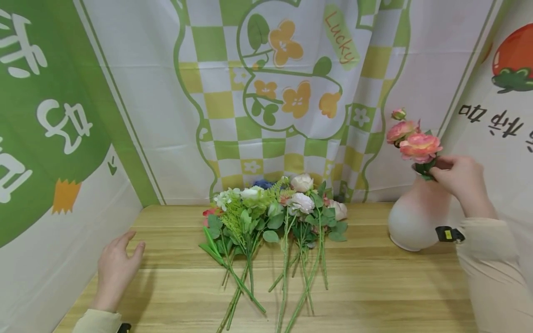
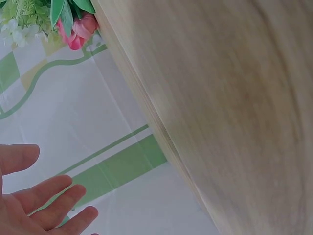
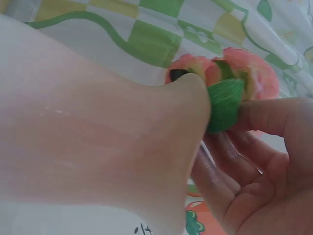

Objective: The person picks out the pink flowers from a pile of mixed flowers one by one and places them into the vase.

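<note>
Beige sleeve (image 1: 493, 277); right hand (image 1: 465, 182) pinches pink flowers (image 1: 420, 148), stem probably inside vase (image 1: 416, 217).

We get soft, even brightness in the head view, with faint shadows on the table (image 1: 374, 296). Both wrist views look dimmer and hazier; we see the close-up vase (image 3: 98, 132) softly blurred, with tiny glints.

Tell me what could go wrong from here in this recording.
The right grip sits close to the mouth of the vase, so a nudge might tip it. The pink flowers lean left and may flop if released. In the flower pile, stems cross, so pulling one could drag others.
</note>
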{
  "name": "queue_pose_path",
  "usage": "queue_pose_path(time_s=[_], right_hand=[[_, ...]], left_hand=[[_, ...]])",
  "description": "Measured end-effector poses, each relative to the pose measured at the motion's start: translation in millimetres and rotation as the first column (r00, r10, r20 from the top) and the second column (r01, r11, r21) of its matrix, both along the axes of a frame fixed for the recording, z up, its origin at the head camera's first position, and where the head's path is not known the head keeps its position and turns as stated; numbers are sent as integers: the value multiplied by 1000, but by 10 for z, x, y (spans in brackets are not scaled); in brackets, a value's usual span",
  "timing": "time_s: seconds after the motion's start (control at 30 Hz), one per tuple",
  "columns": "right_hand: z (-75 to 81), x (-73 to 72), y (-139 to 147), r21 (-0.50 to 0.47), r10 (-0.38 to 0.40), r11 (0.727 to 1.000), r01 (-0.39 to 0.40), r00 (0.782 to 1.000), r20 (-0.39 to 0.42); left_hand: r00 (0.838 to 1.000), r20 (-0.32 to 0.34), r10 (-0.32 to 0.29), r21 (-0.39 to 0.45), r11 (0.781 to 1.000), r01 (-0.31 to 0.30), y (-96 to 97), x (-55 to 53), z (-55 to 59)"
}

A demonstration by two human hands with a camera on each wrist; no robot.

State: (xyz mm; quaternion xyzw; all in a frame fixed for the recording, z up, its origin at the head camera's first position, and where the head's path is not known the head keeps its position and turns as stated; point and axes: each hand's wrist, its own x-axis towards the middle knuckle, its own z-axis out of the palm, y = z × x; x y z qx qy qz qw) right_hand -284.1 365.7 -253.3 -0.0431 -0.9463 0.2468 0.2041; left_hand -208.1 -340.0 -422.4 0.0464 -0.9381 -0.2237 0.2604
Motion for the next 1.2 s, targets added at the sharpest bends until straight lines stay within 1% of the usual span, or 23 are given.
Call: queue_pose_path(time_s=[0.13,0.23,0.27,0.37,0.5,0.63,0.73,0.8,1.0,1.2], right_hand=[[30,30,-22,23,20,1000,-20,1000,13],[68,57,-39,12,25,1000,-25,999,47],[77,64,-47,8,22,1000,-22,999,46],[87,73,-71,-31,2,1000,-2,1000,6],[64,74,-91,-83,-2,997,-6,996,-89],[20,75,-119,-63,35,997,-45,988,-150],[-21,75,-147,-37,46,998,-53,985,-165],[-50,71,-160,-41,42,998,-49,985,-165],[-114,37,-155,-13,-3,1000,1,980,-197],[-142,26,-154,30,-26,999,31,984,-176]], left_hand=[[1000,3,1,4,1000,-1,-4,-1,-5],[1000,4,3,6,1000,-3,-5,-1,-8],[1000,3,3,7,1000,-3,-5,-2,-8],[1000,0,4,7,1000,-4,-6,-3,-7],[1000,0,4,10,1000,-4,-5,-2,-7],[1000,0,-1,15,1000,1,-4,-2,-13],[1000,-5,-4,15,1000,4,-4,-2,-17],[1000,-8,-4,14,1000,4,-4,-3,-19],[1000,-12,1,7,1000,-1,0,-3,-15],[1000,-10,-1,5,1000,1,9,0,-5]])
